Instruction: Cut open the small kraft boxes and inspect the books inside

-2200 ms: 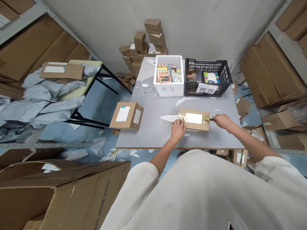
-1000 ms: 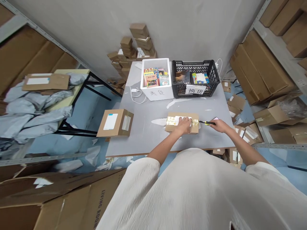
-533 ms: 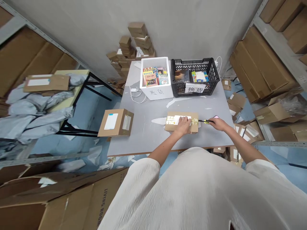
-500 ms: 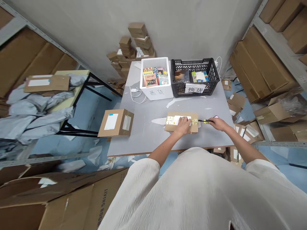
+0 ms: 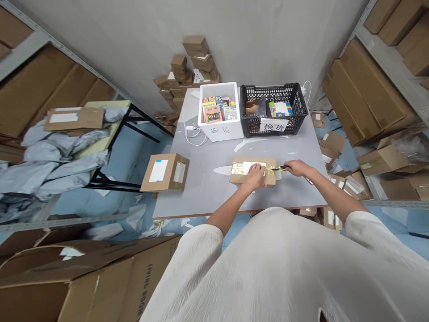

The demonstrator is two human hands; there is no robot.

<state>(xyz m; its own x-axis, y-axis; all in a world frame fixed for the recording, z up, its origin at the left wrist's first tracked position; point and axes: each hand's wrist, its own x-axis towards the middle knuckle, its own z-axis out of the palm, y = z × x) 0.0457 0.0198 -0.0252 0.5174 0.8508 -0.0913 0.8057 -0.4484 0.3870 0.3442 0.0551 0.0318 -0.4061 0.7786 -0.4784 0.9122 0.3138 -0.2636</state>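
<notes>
A small cardboard box [image 5: 241,178] with a white label and shiny yellowish tape lies on the grey table [image 5: 208,197]. My left hand [image 5: 255,175] is on top of it, fingers bent and holding it against the table. In my right hand [image 5: 296,168] is a black and yellow utility knife [image 5: 280,168], gripped by its handle. Its tip points left and meets the taped right end of the box. Whether the blade is in the tape is too small to tell. A thin dark flat object [image 5: 309,180] shows partly beneath my right forearm.
Behind the box stand a white foam bin [image 5: 223,134] and a black plastic crate [image 5: 298,123], both holding books. Another cardboard box [image 5: 157,174] sits at the table's left edge. A white cable [image 5: 196,142] lies at the back left. Grey parcels [image 5: 43,167] cover a side table.
My right hand has moved left with the utility knife, bringing its tip over the box's right end. My left hand stays on the box. The view has shifted slightly.
</notes>
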